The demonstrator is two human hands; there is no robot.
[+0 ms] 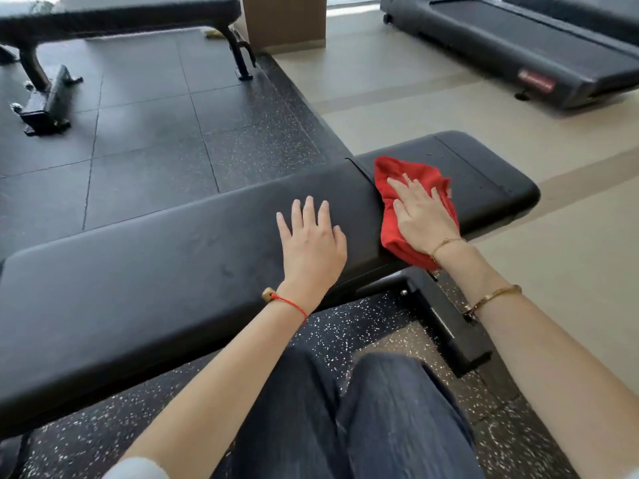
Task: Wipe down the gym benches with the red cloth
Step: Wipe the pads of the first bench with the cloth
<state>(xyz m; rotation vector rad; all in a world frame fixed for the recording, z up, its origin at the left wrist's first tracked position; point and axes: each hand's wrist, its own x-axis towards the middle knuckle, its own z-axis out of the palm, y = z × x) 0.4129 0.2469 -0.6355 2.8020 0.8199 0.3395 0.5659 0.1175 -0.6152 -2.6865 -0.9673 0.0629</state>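
Note:
A long black padded gym bench (155, 271) runs across the view from lower left to right. The red cloth (408, 174) lies crumpled near the seam between its long pad and the shorter seat pad (484, 167), draping over the near edge. My right hand (423, 216) presses flat on the cloth with straight, spread fingers. My left hand (311, 243) rests flat on the long pad just left of the cloth, fingers straight. A second black bench (121, 15) stands at the top left.
The bench's black metal foot (446, 326) juts out on the speckled rubber floor by my knees. Dark floor tiles fill the space between the two benches. A treadmill (518, 46) sits on the beige floor at the top right, beside a wooden pillar (283, 19).

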